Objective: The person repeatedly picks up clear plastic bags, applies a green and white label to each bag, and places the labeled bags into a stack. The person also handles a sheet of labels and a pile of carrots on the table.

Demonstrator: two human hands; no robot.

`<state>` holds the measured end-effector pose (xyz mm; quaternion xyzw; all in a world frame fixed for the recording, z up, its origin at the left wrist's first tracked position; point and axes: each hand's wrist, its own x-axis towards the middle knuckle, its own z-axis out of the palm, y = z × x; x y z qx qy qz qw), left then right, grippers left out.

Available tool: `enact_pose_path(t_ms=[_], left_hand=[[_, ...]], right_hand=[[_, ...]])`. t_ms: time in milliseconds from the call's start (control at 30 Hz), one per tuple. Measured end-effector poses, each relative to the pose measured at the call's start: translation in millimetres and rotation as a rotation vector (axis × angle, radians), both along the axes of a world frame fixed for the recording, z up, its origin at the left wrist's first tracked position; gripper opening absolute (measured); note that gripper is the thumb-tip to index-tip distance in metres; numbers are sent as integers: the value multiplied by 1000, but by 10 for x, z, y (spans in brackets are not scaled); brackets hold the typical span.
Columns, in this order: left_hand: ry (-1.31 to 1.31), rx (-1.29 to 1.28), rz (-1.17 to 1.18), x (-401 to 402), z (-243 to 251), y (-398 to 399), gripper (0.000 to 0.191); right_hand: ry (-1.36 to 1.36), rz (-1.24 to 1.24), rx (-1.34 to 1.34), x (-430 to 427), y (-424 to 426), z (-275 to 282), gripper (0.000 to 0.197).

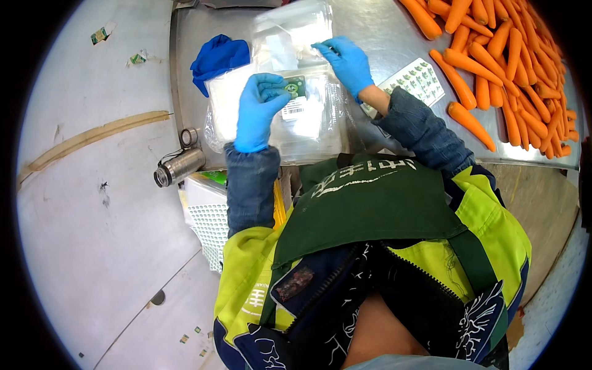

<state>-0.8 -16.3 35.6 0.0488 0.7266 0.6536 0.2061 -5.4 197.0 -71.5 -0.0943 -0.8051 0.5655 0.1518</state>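
My left hand (261,104), in a blue glove, is over a stack of clear plastic bags (319,134). Its curled fingers and thumb meet the left edge of a green label (296,87) on the top bag; whether they pinch anything is hidden. Below the green part is a white barcode label (293,108). My right hand (347,64), also gloved, reaches over the right side of another clear bag (296,23) farther up. Its thumb and forefinger come close together there, and I cannot tell if film is between them. A sheet of small green-and-white stickers (411,83) lies beside my right wrist.
Loose carrots (522,69) are heaped on the right of the metal table (365,23). A crumpled blue cloth (221,60) lies left of the bags. At the table's left front corner are a steel thermos flask (180,167) and its cup (188,137); sticker sheets (208,226) lie below.
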Motion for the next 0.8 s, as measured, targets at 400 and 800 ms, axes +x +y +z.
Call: enact_pose_path(t_ms=[400, 800], left_hand=[[707, -999, 232, -68, -930, 227, 33], [891, -459, 252, 399, -183, 490, 21]], right_hand=[[251, 459, 455, 582, -292, -347, 38], [-220, 60, 1, -233, 594, 30, 38]])
